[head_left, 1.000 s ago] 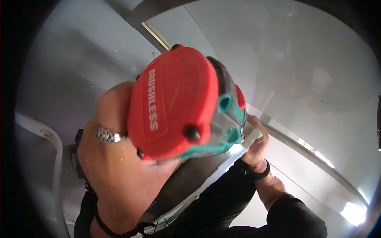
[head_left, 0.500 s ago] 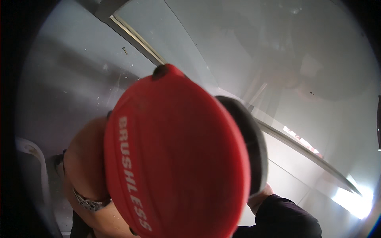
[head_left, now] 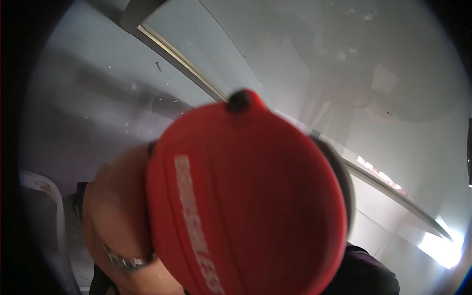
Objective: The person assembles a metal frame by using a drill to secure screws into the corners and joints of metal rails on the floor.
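A red power tool (head_left: 246, 206) fills the middle of the view, very close to the camera. Its rounded body has pale lettering down the left side and a dark spot at the top; whether it is a drill or a driver I cannot tell. Behind its right edge shows a dark rounded part (head_left: 344, 182). My left hand (head_left: 120, 201), with a metal bracelet or watch (head_left: 129, 261) at the wrist, is closed against the tool's left side, its fingers hidden behind it. My right hand is hidden; only the dark right sleeve (head_left: 364, 270) shows at the lower right.
A screw (head_left: 158, 66) lies on the grey surface (head_left: 93, 103) at the upper left, among small pale chips. A metal-edged strip (head_left: 182, 61) runs diagonally behind the tool. Glossy grey panel (head_left: 393, 64) fills the upper right. A white curved frame (head_left: 56, 201) stands at the left; a bright light (head_left: 440, 248) glares at the right.
The power tool has shifted right and slightly down, with my left hand moving the same way. The bit of my right hand that showed below the dark part is now covered.
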A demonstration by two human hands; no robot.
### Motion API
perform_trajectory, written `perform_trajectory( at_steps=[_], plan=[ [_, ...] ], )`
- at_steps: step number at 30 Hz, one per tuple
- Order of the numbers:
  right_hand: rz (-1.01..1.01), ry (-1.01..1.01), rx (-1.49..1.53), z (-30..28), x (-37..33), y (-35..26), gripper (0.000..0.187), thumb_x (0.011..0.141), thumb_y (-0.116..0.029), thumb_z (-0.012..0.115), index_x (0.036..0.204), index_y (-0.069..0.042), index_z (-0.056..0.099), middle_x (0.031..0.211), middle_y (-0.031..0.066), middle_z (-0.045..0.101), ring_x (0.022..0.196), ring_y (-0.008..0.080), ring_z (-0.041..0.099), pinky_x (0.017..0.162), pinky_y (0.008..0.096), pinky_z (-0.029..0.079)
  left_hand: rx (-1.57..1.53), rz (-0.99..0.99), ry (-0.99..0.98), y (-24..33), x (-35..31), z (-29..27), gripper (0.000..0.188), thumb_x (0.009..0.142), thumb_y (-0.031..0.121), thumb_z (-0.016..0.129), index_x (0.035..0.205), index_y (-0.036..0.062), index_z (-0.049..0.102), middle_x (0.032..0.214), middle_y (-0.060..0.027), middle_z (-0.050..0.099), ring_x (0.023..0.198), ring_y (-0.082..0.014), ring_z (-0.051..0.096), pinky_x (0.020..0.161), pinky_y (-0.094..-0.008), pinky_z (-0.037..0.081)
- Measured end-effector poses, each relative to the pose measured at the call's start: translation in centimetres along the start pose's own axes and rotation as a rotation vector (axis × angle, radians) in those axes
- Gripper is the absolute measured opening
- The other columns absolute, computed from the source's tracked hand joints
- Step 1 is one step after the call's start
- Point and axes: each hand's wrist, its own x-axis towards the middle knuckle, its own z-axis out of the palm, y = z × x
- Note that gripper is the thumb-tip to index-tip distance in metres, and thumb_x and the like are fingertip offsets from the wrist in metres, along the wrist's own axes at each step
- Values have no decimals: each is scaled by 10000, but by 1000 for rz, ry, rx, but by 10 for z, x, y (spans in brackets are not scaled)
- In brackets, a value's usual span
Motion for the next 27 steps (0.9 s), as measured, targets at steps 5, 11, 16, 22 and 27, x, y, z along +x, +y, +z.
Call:
perform_trajectory(
  at_steps=[5,11,16,22,27],
  plan=[
    [9,30,-148,-11,1,-9,295,721,-187,772,879,-3,603,781,100,586,678,229,583,613,311,464,98,-86,-179,28,4,-20,916,541,202,966,1320,16,522,1299,-202,574,1142,-375,634,917,-415,538],
    [63,15,-71,41,8,-34,261,669,-89,754,870,-9,608,782,108,601,680,238,597,628,310,480,62,-38,-50,-9,1,-65,933,524,183,966,1310,-22,508,1229,-203,622,1065,-379,670,908,-439,545],
    [28,74,-158,53,25,-58,240,654,-34,750,848,-3,611,774,109,607,677,247,600,624,311,481,88,7,-121,-29,7,-69,907,566,144,927,1347,28,480,1179,-215,651,1004,-378,689,872,-440,559],
    [54,87,-53,40,13,-28,233,660,-34,764,836,-9,614,765,95,599,667,236,593,615,307,474,52,-244,-43,10,5,-48,876,540,41,877,1327,48,492,1058,-213,675,951,-411,688,839,-435,547],
    [128,92,-41,50,16,-42,258,669,-61,799,845,-13,617,761,83,587,657,226,581,610,304,466,155,-150,-64,8,6,-64,888,515,36,876,1318,73,498,1057,-206,665,958,-422,671,842,-448,530]
  ],
)
